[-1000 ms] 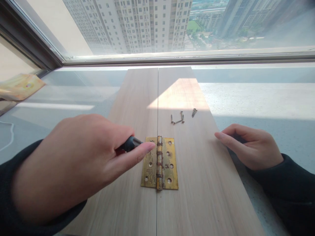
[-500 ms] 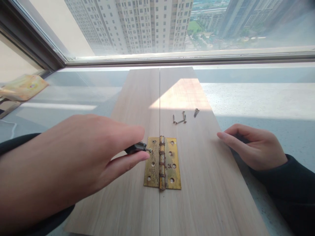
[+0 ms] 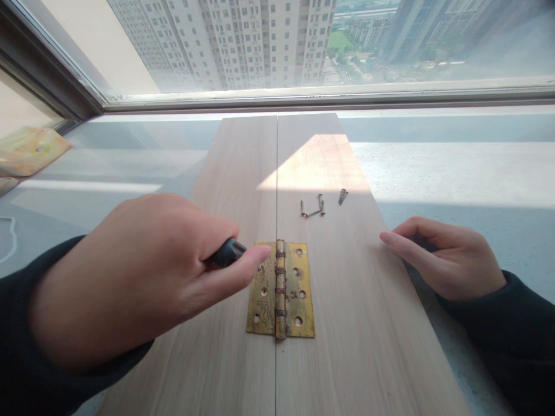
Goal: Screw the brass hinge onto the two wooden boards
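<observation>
left hand [image 3: 134, 277]: screwdriver [image 3: 229, 252] gripped | hinge [image 3: 281, 289]: laid across inner edges of boards [image 3: 347, 329] | right hand [image 3: 446, 257]: narrowly curled at boards' right edge, grip unclear | hinge may be scratched if screwdriver is overtilted

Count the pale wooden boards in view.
2: the left board, partly hidden by the left hand, and the right board, with loose screws on it. They lie side by side, the hinge lying across both. Any underneath would be hidden.
</observation>
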The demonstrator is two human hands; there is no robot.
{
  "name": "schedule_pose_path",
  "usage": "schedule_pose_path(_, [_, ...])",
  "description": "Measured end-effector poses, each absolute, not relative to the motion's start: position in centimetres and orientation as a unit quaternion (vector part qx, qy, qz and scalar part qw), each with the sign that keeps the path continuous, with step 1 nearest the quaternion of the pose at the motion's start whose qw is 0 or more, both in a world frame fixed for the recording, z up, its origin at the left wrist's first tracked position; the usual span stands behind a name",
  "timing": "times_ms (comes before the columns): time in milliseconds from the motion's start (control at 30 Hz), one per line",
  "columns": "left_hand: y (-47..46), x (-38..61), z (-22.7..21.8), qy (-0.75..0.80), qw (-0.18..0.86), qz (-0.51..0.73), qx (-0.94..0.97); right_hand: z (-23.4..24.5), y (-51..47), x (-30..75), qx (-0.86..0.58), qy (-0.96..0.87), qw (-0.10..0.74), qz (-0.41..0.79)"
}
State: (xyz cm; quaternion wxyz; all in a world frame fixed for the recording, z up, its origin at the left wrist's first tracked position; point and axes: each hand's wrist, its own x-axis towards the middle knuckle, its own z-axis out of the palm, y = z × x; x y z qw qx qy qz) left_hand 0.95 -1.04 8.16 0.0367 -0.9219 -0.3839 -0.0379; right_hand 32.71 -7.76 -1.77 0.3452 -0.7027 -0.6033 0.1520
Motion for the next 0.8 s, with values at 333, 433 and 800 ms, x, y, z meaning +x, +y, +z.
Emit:
schedule_pose_path(333, [0.7,0.9,8.5,-0.243,-0.042,-0.030,-0.969,-1.8,-7.6,32.6,-0.712,-0.599,0.336,0.148])
schedule_pose_path(433, [0.9,0.7,8.6,-0.222,-0.055,-0.024,-0.973,-1.8,-7.6,32.6,-0.715,-0.597,0.333,0.147])
schedule_pose_path(800, [1.3,0.1,9.1,-0.186,-0.093,0.001,-0.978,-1.8,-7.6,32.6,-0.720,-0.591,0.333,0.148])
